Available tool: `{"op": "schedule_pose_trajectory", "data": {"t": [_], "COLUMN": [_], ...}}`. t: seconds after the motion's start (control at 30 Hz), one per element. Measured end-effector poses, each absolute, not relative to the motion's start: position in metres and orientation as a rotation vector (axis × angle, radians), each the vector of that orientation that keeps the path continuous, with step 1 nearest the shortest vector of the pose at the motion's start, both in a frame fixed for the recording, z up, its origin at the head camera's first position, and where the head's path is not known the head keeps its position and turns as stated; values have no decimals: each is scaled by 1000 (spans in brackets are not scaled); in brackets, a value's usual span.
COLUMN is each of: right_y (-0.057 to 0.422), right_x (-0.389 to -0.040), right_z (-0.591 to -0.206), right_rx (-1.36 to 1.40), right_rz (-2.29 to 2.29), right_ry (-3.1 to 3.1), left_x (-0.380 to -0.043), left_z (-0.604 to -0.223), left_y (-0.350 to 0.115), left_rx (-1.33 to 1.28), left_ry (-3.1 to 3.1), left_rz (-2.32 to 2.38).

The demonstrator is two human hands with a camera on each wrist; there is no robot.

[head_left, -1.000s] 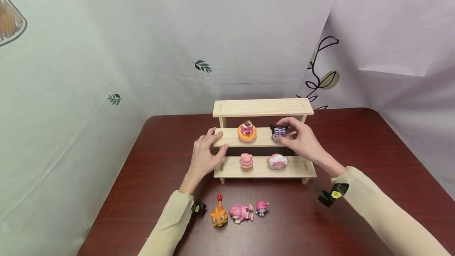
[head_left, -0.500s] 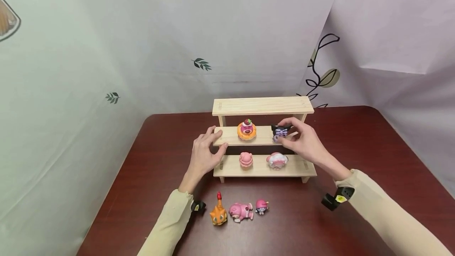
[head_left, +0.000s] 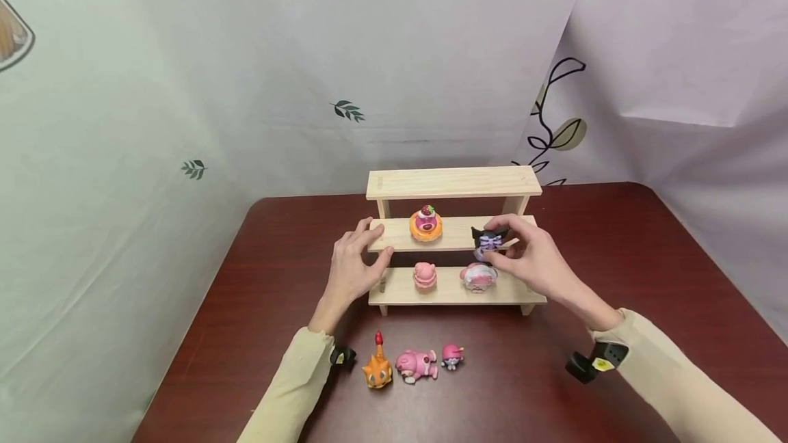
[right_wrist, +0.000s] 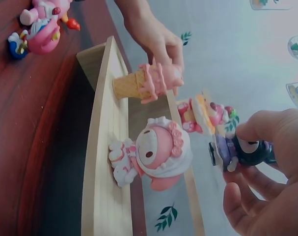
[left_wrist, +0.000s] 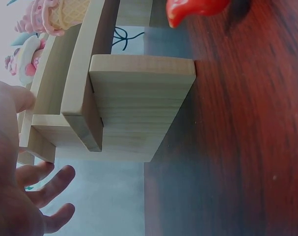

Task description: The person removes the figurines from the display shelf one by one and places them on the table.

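Observation:
My right hand point(head_left: 534, 262) pinches a small black and purple figurine point(head_left: 488, 243) between thumb and fingers. In the head view the figurine overlaps the front edge of the middle shelf of a three-tier wooden display stand point(head_left: 455, 183). My left hand point(head_left: 353, 269) grips the left end of that middle shelf, its thumb at the front edge in the left wrist view. A figurine in an orange ring topped by a strawberry point(head_left: 426, 224) sits on the middle shelf. Below, on the bottom shelf, stand a pink ice-cream-cone figurine point(right_wrist: 149, 81) and a pink figurine in a white hood point(right_wrist: 161, 152).
On the dark red table point(head_left: 277, 279), before the stand, lie an orange figurine with a red-tipped tail point(head_left: 378, 369), a pink figurine on its side point(head_left: 416, 365) and a small pink-capped figurine point(head_left: 452, 356). A pale printed cloth point(head_left: 277, 87) hangs behind.
My right hand has brought the black and purple figurine forward and slightly right, from over the middle shelf to its front edge. My left hand keeps its place on the stand.

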State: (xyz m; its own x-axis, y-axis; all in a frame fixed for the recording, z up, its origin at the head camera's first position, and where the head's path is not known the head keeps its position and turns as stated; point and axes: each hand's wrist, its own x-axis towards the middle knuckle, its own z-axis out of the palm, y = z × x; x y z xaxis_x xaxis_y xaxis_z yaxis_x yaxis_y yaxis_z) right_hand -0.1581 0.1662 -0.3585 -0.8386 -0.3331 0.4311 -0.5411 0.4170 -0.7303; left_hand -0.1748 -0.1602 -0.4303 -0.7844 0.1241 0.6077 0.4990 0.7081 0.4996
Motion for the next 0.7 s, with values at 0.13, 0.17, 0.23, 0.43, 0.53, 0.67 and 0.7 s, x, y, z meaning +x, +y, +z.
{"op": "schedule_pose_trajectory", "data": {"t": [0.13, 0.17, 0.23, 0.43, 0.53, 0.67, 0.7], "right_y": [167, 167, 168, 169, 169, 170, 171], "right_x": [-151, -149, -145, -135, -131, -125, -123], "right_z": [-359, -359, -359, -359, -360, -362, -363], "right_rx": [785, 787, 793, 813, 805, 801, 804], "right_rz": [1389, 1385, 1369, 1357, 1365, 1370, 1368], "right_ry": [-2445, -2441, -2433, -2417, -2422, -2435, -2436], "left_x": [-175, -175, -176, -177, -176, -175, -175], "left_z": [-431, -431, -430, -428, -427, -428, -428], "left_y": [-160, -160, -160, -160, -160, -160, -160], "left_rx": [-470, -470, -470, -478, -480, -475, -474], "left_ry": [-2378, -2378, -2378, -2365, -2365, -2377, -2379], "left_rz": [-904, -903, -901, -901, -900, -904, -904]}}
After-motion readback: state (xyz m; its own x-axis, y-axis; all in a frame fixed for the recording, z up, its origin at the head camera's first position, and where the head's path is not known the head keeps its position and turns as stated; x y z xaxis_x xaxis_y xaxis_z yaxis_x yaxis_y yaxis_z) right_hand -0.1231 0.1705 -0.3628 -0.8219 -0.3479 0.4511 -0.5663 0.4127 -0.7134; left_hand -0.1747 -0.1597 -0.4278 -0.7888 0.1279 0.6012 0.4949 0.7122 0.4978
